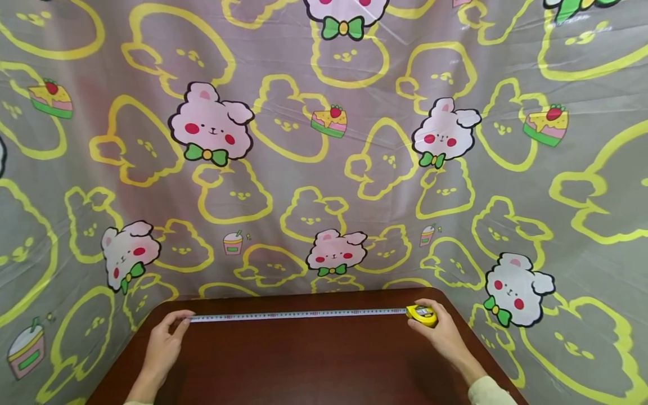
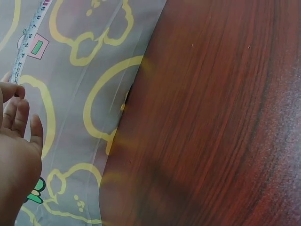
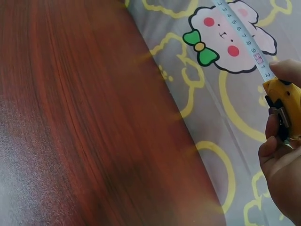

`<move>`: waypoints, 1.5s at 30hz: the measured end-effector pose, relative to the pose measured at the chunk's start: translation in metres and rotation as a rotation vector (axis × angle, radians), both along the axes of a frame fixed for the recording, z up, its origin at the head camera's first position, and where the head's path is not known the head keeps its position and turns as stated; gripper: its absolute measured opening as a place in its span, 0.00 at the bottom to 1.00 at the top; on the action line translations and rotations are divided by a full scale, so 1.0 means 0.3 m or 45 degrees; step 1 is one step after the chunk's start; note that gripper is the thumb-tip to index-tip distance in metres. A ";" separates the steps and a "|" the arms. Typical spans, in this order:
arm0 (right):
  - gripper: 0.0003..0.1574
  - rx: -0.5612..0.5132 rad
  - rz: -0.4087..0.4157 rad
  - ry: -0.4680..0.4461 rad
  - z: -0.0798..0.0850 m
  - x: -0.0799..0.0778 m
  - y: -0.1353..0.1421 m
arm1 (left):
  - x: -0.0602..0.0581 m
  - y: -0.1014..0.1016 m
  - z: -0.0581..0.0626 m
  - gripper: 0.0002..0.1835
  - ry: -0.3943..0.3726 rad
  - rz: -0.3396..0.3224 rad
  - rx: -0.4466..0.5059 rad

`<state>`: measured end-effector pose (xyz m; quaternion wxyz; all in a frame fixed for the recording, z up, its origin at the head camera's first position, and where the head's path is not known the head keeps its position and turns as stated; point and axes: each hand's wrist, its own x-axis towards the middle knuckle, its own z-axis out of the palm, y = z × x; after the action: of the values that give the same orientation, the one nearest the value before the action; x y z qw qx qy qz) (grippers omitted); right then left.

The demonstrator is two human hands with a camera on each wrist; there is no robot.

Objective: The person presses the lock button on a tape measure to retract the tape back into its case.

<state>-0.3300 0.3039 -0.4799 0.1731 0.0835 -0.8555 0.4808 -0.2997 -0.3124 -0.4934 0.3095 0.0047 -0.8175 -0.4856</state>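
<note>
Your left hand (image 1: 164,341) pinches the end of the measuring tape (image 1: 298,315); your right hand (image 1: 445,334) is clamped round its yellow case (image 1: 427,319). The tape stretches between your hands, above the table (image 1: 304,365).

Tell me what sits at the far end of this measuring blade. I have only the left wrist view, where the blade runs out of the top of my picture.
Observer: A yellow case, held in the right hand.
Operator: Report how the blade looks along its full length.
Observer: In the head view, the blade looks straight all the way from the left hand to the case, with no clear sag.
Operator: Name something the right wrist camera shows behind it.
Observer: A printed rabbit with a green bow; the blade crosses in front of it there.
</note>
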 end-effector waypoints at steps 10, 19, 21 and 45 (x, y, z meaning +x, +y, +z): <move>0.33 -0.018 0.019 0.030 -0.005 -0.013 -0.034 | -0.017 0.014 -0.001 0.09 0.018 -0.035 -0.008; 0.34 -0.027 0.022 0.028 -0.022 -0.022 -0.056 | -0.017 0.033 -0.009 0.07 0.065 -0.057 -0.020; 0.34 -0.029 0.027 0.035 -0.020 -0.025 -0.064 | -0.016 0.038 -0.006 0.07 0.075 -0.059 -0.027; 0.33 -0.089 0.065 0.064 -0.031 -0.021 -0.137 | -0.031 0.076 -0.034 0.06 0.113 -0.082 -0.040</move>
<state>-0.3364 0.2628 -0.4892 0.1850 0.1111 -0.8313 0.5123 -0.3089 -0.2896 -0.5036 0.3298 -0.0480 -0.8102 -0.4822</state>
